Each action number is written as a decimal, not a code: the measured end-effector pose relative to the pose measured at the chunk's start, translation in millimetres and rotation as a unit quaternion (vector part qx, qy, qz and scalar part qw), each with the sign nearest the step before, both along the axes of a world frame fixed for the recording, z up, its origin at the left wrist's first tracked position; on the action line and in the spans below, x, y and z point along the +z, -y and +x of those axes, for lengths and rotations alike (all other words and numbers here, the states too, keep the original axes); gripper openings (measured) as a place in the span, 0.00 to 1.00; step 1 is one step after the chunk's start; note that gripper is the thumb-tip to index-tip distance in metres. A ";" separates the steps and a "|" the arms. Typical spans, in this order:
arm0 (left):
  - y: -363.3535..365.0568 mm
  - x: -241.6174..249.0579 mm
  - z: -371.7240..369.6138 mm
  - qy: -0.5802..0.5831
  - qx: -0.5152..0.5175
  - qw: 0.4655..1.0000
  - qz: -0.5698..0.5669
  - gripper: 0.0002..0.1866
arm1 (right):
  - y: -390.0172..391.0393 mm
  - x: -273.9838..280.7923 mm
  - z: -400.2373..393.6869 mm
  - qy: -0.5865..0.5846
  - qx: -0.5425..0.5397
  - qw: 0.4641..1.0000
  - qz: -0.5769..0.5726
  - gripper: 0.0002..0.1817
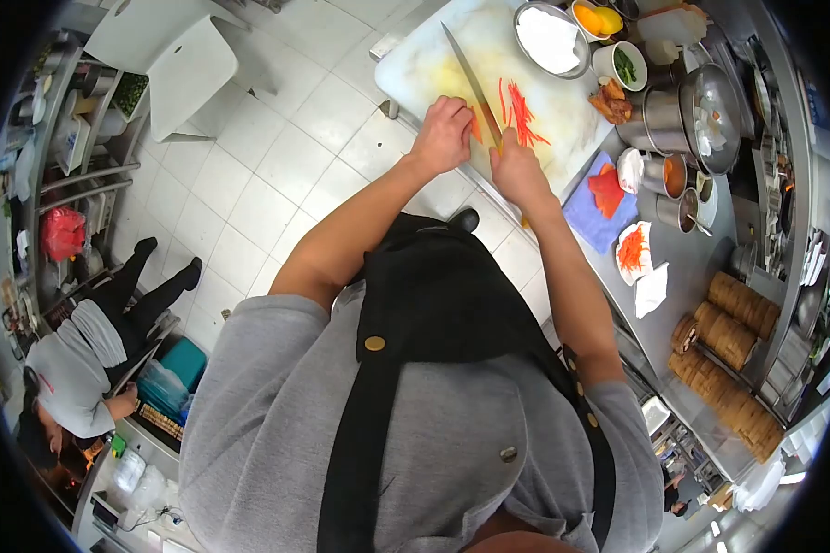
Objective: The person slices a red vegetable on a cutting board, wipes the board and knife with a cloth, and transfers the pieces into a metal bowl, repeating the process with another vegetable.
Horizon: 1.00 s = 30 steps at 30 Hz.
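Note:
My right hand [519, 172] grips a kitchen knife [471, 75] by its handle, and the long blade points away across a white cutting board [413, 76]. Just left of the blade, my left hand [442, 135] has its fingers curled down on an orange carrot piece [476, 125], most of which the fingers hide. Right of the blade lies a loose pile of thin red-orange strips [523, 115] on the board. Yellowish stains mark the board's surface around them.
A metal bowl of white stuff [551, 40] sits at the board's far corner. On the steel counter are a blue cloth [592, 210], a dish of orange shreds [631, 252], metal pots [664, 118] and bamboo steamers [724, 334]. Another person [78, 359] works behind at left, near a white chair [189, 81].

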<state>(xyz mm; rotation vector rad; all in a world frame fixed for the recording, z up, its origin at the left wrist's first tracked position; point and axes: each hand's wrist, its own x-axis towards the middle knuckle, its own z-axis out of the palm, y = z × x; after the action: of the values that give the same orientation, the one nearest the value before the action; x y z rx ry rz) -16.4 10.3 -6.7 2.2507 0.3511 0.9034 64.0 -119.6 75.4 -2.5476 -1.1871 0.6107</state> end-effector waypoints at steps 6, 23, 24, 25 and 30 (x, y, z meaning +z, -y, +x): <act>1.5 1.3 -1.0 -0.009 0.002 1.000 -0.003 0.10 | 16.6 14.1 -29.1 -0.038 -0.023 0.998 -0.044 0.15; 2.4 -0.8 3.9 -0.034 0.000 0.999 0.006 0.12 | -5.1 19.2 -0.3 -0.026 0.009 0.999 -0.035 0.15; 4.2 -0.1 5.0 -0.031 0.014 0.999 -0.003 0.11 | -3.3 18.6 -2.2 -0.035 0.002 0.999 -0.039 0.15; 4.7 0.3 5.4 -0.027 0.028 0.999 -0.011 0.11 | -1.5 16.0 -3.5 -0.036 0.004 0.999 -0.039 0.15; 5.6 0.3 5.9 -0.027 0.032 0.999 0.001 0.09 | 14.8 10.6 -7.0 -0.034 -0.001 0.998 -0.053 0.15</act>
<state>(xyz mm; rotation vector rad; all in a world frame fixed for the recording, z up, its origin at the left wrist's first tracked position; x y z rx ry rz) -10.5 4.7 -6.3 2.2804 0.4478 0.8774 57.0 -134.5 86.0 -2.5912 -1.1578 0.7738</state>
